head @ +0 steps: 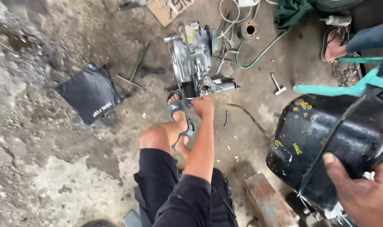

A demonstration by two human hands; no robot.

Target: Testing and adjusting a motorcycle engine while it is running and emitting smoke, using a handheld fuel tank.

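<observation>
My left hand [204, 107] reaches forward, fingers closed on the near end of a grey metal engine [192, 54] that lies on the dirty concrete floor. My sandalled foot [178, 112] rests right beside that hand, next to the engine. At the lower right, my right hand [361, 193] grips the rim of a black rounded metal shell [321, 138] flecked with yellow, holding it above the floor.
A black folded pouch [89, 93] lies left of the engine. Behind the engine are loose tools, white and green cables [258, 54] and cardboard [168, 9]. Another person's sandalled foot [334, 44] is at the top right, near a teal frame [347, 87]. A rusty block [269, 201] lies under the shell.
</observation>
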